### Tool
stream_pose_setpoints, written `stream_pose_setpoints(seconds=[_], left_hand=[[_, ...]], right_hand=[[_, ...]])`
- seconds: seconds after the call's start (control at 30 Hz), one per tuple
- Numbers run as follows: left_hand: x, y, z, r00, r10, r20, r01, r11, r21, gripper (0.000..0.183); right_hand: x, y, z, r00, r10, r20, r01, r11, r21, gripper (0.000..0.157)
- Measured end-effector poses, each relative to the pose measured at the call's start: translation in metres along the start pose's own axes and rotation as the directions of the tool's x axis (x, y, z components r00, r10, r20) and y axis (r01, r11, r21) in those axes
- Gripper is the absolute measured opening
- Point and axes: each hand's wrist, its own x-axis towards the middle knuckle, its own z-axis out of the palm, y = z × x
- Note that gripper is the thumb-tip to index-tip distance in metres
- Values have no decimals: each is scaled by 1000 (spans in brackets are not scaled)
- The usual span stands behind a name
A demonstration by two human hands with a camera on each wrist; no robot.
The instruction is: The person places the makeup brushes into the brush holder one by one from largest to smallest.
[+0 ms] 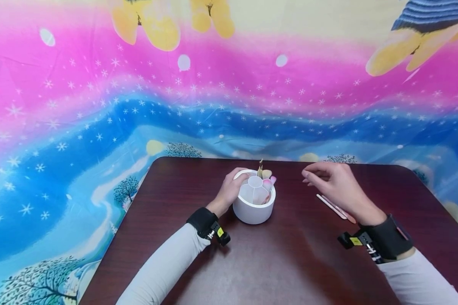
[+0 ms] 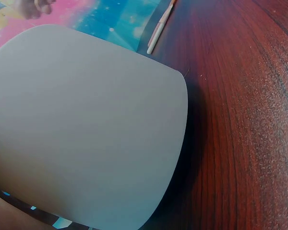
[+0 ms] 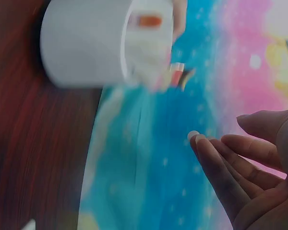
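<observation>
A white round organizer (image 1: 253, 214) with inner dividers stands on the table, held at its left rim by my left hand (image 1: 229, 192). Makeup brushes rise from its back right side: a pale brush head (image 1: 266, 174), pink tips (image 1: 267, 183) and a pointed gold tip (image 1: 260, 171). The organizer's wall (image 2: 96, 115) fills most of the left wrist view. To its right, my right hand (image 1: 337, 186) hovers with fingers loosely bent and nothing between them. Below that hand lie slim, pale-handled sticks (image 1: 330, 206), partly hidden by the wrist.
The dark wood-grain table (image 1: 290, 262) has rounded back corners. Behind it hangs a pink and blue cloth (image 1: 229, 97) with snowflakes and trees. Each wrist wears a black strap (image 1: 390, 237) with a small camera.
</observation>
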Motion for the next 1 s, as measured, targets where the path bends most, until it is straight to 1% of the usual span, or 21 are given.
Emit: stream_pose_setpoints(seconds=[0.13,0.3,0.43,0.6,0.77,0.87,0.93,1.0], left_hand=[[0,0,0,1000,-6,-6,6,1000,18,30],[0,-1,0,1000,-5,-10,5,1000,23,29],[0,0,1,1000,-5,-15,5,1000,22,29],[0,0,2,1000,-16,-9,16,1000,14,30],[0,-1,2,1000,-14,-6,14,1000,19,30],[0,-1,1,1000,-10,-4,11,1000,22,30],[0,-1,1,1000,-13,-3,13,1000,21,29],[0,-1,1,1000,-16,-4,16,1000,17,29]], right_hand=[[-7,21,-15,998,56,2,-56,994,-94,10],[-20,51,-22,986,147,75,-132,977,-167,15],[-34,74,-18,962,218,166,-190,967,-169,17],[-57,98,-5,920,300,253,-267,951,-154,20],[-71,113,2,887,368,277,-342,929,-138,28],[-74,119,2,876,398,272,-366,917,-161,30],[-76,124,1,869,412,273,-373,909,-185,29],[-77,128,0,867,420,268,-369,903,-220,26]])
